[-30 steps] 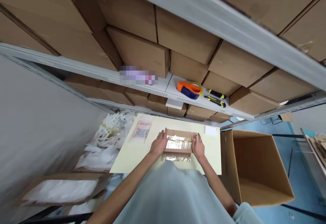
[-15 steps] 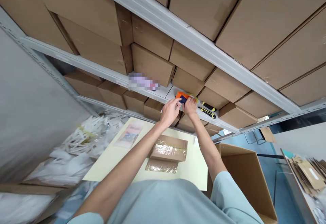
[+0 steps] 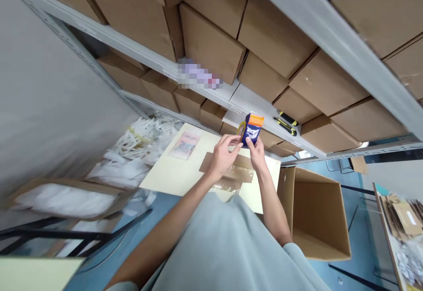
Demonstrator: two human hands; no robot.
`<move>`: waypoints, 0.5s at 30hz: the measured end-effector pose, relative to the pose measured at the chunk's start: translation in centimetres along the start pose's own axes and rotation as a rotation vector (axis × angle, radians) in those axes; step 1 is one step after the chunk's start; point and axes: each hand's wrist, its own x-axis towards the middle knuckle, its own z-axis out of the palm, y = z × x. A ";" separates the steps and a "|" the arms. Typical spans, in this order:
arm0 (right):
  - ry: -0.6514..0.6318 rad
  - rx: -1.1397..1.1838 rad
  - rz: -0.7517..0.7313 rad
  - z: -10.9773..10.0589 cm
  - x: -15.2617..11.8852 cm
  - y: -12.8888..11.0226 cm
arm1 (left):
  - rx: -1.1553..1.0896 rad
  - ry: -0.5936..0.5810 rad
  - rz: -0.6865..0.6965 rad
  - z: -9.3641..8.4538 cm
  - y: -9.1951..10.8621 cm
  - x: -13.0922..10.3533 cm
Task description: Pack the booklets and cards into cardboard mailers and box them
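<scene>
My right hand [image 3: 257, 153] grips a dark blue tape dispenser [image 3: 251, 137] with an orange top, its thumb lying across the near face. On the dispenser's left side shows a roll of yellowish tape [image 3: 242, 128]. My left hand [image 3: 224, 154] is at the lower edge of that roll, thumb and fingers bent in against it; the exact contact point is partly hidden. Beneath both hands, a cardboard box [image 3: 243, 174] wrapped in shiny clear tape lies on the pale yellow tabletop [image 3: 165, 169], partly covered by my left hand and forearm.
Shelves ahead hold many cardboard boxes [image 3: 211, 44]. Two black-and-yellow box cutters [image 3: 286, 125] lie on the shelf board [image 3: 251, 101]. A large open carton [image 3: 317, 211] stands right of the table. White scrap material [image 3: 122, 158] is heaped at left. A printed sheet [image 3: 185, 144] lies on the table.
The tape dispenser has come off the shelf, back toward me and over the table, in my right hand. My view has shifted, with the shelves now higher in the picture.
</scene>
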 end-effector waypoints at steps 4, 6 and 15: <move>0.001 0.206 0.105 2.5 -6.3 0.3 | 0.062 -0.007 -0.048 -2.0 0.6 -4.5; -0.024 0.234 0.131 3.0 -7.9 0.2 | 0.095 -0.033 -0.042 -2.9 1.1 -5.7; -0.102 0.106 0.124 2.4 -10.7 1.0 | 0.176 -0.163 -0.045 -5.9 3.4 -6.4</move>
